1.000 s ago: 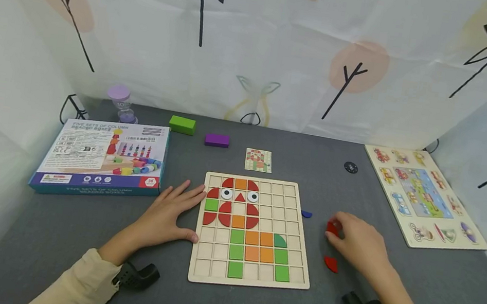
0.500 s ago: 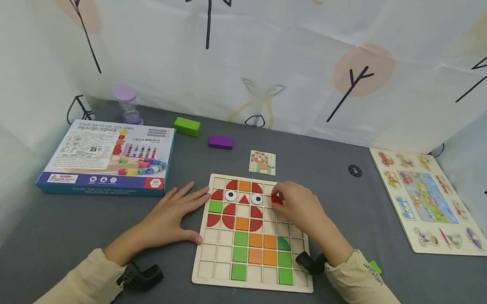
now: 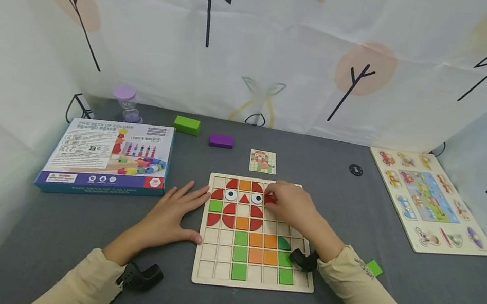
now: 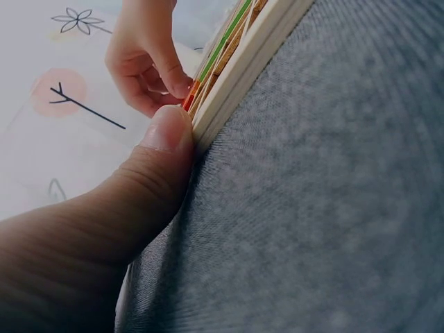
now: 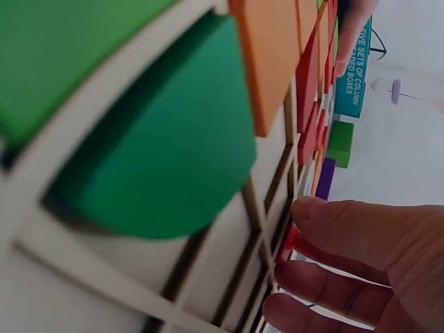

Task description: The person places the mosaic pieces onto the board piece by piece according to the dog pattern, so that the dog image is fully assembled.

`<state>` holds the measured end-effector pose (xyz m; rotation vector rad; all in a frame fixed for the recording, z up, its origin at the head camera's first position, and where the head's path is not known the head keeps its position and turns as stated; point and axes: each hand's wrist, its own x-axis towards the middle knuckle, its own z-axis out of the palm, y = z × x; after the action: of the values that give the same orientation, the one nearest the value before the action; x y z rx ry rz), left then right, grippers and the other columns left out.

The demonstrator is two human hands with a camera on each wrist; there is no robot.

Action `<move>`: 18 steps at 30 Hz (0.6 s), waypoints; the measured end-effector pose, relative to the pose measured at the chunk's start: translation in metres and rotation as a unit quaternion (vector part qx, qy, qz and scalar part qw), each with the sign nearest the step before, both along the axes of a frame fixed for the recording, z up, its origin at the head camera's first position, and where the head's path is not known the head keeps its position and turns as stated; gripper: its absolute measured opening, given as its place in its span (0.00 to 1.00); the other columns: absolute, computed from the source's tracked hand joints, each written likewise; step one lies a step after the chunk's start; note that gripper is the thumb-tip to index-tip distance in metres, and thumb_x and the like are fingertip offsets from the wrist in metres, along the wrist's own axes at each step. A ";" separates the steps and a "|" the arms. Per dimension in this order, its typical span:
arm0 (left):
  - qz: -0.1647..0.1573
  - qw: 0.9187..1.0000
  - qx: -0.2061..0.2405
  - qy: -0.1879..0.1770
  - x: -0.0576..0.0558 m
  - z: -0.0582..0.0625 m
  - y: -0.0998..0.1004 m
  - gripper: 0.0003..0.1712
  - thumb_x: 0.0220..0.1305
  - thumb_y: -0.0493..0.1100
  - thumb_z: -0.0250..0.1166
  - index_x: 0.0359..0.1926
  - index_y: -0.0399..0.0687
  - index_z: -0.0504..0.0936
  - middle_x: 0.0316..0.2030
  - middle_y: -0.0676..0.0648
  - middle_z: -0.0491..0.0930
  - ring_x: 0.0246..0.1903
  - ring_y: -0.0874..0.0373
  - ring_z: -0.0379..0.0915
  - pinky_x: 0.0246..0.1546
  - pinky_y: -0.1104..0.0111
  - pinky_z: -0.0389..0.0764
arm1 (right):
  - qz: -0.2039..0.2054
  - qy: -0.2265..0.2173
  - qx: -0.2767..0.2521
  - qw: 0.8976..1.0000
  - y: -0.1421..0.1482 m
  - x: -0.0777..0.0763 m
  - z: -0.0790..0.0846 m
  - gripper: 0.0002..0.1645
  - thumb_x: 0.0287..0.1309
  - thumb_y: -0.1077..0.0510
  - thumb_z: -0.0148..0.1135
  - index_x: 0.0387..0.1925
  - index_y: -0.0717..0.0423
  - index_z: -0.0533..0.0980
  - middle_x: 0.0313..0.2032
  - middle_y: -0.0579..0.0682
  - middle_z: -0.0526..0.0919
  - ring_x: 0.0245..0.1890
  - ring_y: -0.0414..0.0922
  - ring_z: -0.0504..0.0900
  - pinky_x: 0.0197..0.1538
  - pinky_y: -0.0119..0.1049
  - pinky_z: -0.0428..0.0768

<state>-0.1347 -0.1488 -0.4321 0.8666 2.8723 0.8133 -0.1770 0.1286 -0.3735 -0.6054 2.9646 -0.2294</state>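
Observation:
My left hand lies with its fingers spread against the left edge of a wooden grid board. In the left wrist view, the thumb touches the board's side. Over the upper part of the board, my right hand pinches a red piece at a cell right of the right eye tile; fingers partly cover it. Red, orange and green tiles fill several cells as a figure, including a dark green quarter-round below the right hand.
A small pattern card lies behind the board, near purple and green blocks. A boxed toy sits left, a picture puzzle right. One green tile lies beside the right sleeve.
My right hand has carried the red piece leftward from the table onto the board, then slightly further left to the cell beside the eye. The left hand keeps its place at the board's edge.

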 end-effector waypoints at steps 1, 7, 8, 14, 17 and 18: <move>0.000 1.000 0.001 0.000 0.000 0.001 0.000 0.57 0.32 0.73 0.60 0.64 0.56 0.55 0.65 0.55 0.50 0.65 0.49 0.36 0.58 0.46 0.38 | -0.003 -0.002 -0.003 1.000 0.001 0.001 0.002 0.13 0.47 0.53 0.62 0.37 0.51 0.78 0.28 0.45 0.75 0.26 0.40 0.70 0.27 0.32 0.70; -0.003 1.000 0.000 -0.004 0.000 0.001 0.002 0.57 0.32 0.73 0.60 0.65 0.55 0.55 0.65 0.55 0.50 0.65 0.49 0.35 0.59 0.47 0.38 | -0.017 0.019 -0.027 0.999 0.032 0.018 0.023 0.19 0.46 0.52 0.63 0.42 0.52 0.76 0.30 0.46 0.76 0.24 0.40 0.70 0.24 0.32 0.68; -0.002 1.000 0.000 -0.005 0.000 0.001 0.003 0.57 0.32 0.73 0.60 0.65 0.56 0.55 0.65 0.56 0.50 0.65 0.49 0.35 0.59 0.47 0.38 | -0.019 0.027 -0.028 0.999 0.041 0.024 0.027 0.19 0.46 0.52 0.64 0.43 0.52 0.76 0.31 0.47 0.76 0.24 0.40 0.70 0.23 0.32 0.68; 0.002 1.000 -0.011 -0.012 0.000 0.002 0.003 0.57 0.33 0.73 0.60 0.65 0.57 0.53 0.65 0.57 0.49 0.65 0.51 0.33 0.59 0.48 0.37 | -0.061 0.023 -0.001 0.998 0.105 0.065 0.038 0.24 0.43 0.51 0.65 0.45 0.53 0.74 0.36 0.50 0.77 0.30 0.44 0.76 0.25 0.36 0.71; 0.004 1.000 -0.012 -0.013 0.000 0.003 0.002 0.57 0.33 0.73 0.60 0.65 0.57 0.54 0.65 0.56 0.49 0.65 0.51 0.34 0.59 0.47 0.37 | -0.083 -0.002 0.018 0.996 0.134 0.083 0.033 0.26 0.41 0.50 0.66 0.45 0.54 0.74 0.36 0.51 0.77 0.33 0.47 0.77 0.27 0.40 0.73; 0.004 1.000 -0.013 -0.013 0.000 0.003 0.001 0.57 0.33 0.73 0.60 0.65 0.57 0.54 0.65 0.56 0.49 0.65 0.50 0.34 0.59 0.47 0.37 | -0.092 -0.012 0.023 0.995 0.142 0.088 0.031 0.26 0.41 0.50 0.66 0.45 0.55 0.74 0.37 0.51 0.77 0.34 0.48 0.77 0.28 0.41 0.73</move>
<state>-0.1347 -0.1474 -0.4288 0.8361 2.8593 0.7799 -0.0895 0.2711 -0.3424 -0.3202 2.9935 -0.1829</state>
